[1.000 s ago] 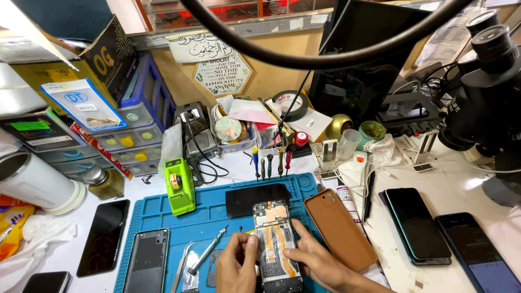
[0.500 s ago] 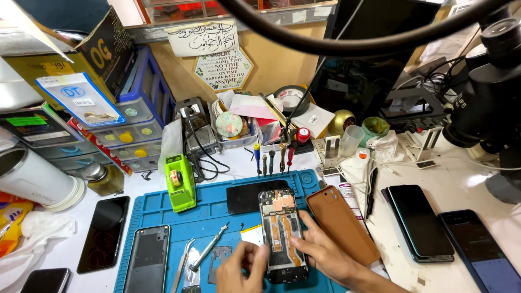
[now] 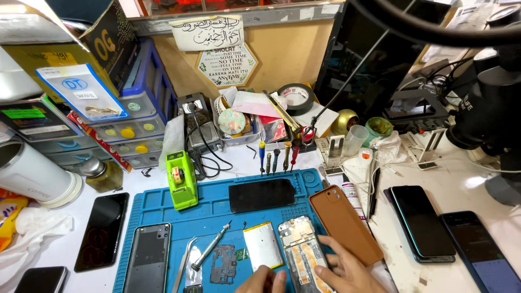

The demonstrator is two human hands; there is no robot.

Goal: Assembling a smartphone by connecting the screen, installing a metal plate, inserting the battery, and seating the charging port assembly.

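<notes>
1. At the bottom edge of the head view, both hands working on an opened phone (image 3: 304, 255) lying on the blue mat (image 3: 211, 209).
2. Right hand (image 3: 347, 268) resting fingers spread on the phone's right side, touching it, not clamping it.
3. Left hand (image 3: 263, 281) showing only curled fingertips at the phone's lower left; how firmly gripping, cannot tell, most of it being cut off by the frame.
4. Just left of the phone, touching or nearly so: a flat battery (image 3: 261, 246) with a yellow rim.
5. Further left of the hands: a dark board (image 3: 222, 264), a screwdriver (image 3: 210, 253) and tweezers (image 3: 182, 266), then a grey phone back (image 3: 147, 258).
6. Just right of the right hand: a brown case (image 3: 344, 223), lying face down.
7. Beyond the hands, up the mat: a black screen (image 3: 261, 195) and a green tape dispenser (image 3: 180, 179).
</notes>
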